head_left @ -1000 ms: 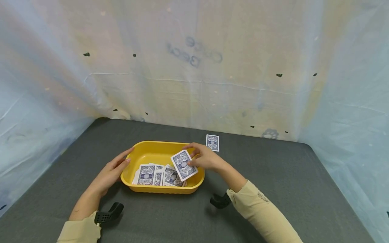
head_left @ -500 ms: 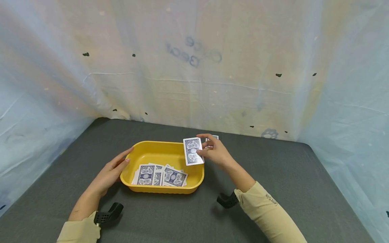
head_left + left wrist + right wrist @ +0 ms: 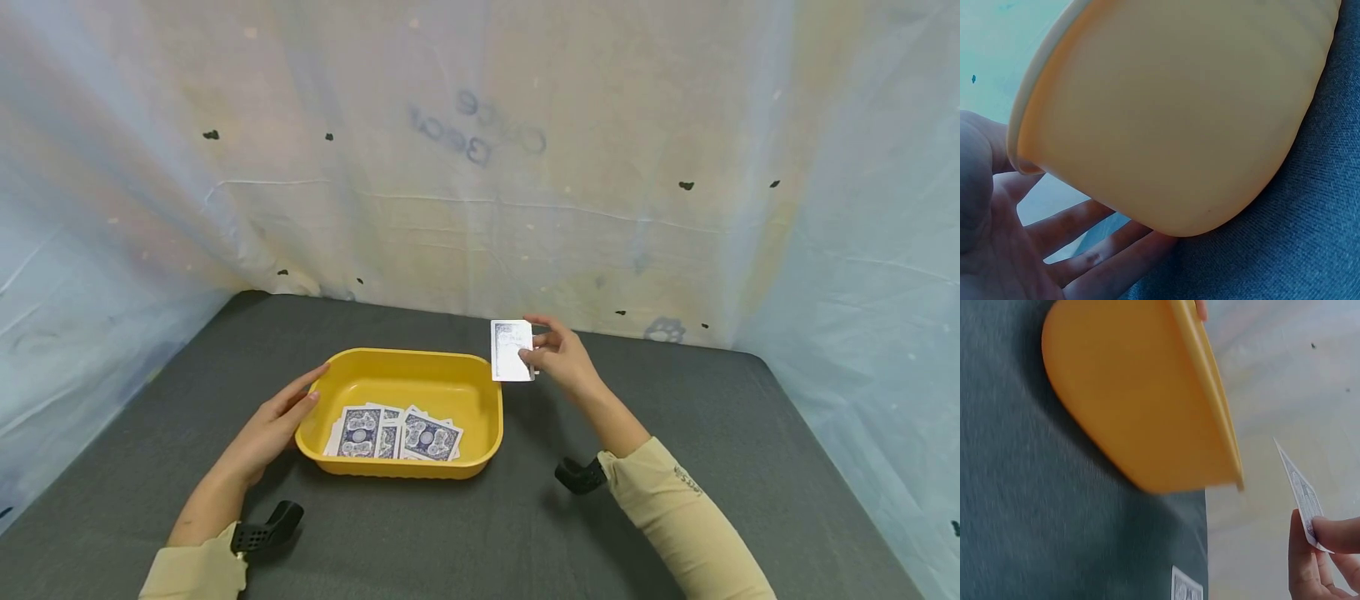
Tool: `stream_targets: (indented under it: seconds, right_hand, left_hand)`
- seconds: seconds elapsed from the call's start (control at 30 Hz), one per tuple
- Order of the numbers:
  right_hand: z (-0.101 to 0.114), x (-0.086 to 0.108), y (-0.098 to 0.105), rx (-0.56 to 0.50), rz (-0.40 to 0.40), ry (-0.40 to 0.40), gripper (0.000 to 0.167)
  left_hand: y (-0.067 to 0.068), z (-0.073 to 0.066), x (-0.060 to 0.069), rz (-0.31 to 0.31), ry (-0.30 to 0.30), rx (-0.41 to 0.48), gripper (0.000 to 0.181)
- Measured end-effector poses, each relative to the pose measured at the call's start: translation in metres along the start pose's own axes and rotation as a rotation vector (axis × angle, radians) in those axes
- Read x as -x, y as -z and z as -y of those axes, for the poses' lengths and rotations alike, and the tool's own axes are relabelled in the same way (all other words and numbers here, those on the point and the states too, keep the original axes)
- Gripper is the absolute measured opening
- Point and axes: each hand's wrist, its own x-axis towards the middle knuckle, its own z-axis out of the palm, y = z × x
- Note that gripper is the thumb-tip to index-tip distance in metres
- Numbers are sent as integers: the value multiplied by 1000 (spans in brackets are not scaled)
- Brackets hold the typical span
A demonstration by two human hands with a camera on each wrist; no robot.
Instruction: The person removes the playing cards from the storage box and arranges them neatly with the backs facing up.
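Note:
My right hand pinches a playing card by its right edge, thumb on its patterned back. The card is held up beyond the right end of a yellow plastic tub; in the right wrist view the held card appears nearly edge-on. My left hand rests against the tub's left end; in the left wrist view its extended fingers touch the outer wall. Several blue-backed playing cards lie face down inside the tub, overlapping toward the near side.
Another card lies on the dark grey cloth-covered table; in the head view the held card and right hand mostly hide it. A pale marked sheet hangs behind the table and along both sides.
My right hand has carried the held card from over the tub rightward and away, past its far right corner, tilting it on the way. The left hand has stayed at the tub.

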Motion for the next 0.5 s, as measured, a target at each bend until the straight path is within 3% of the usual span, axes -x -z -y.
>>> stream_targets:
  seconds: [0.5]
  right_hand:
    - [-19,-14,30,36,-86,-55,60]
  left_hand:
    - [-1,0,1,-4,11,-6,59]
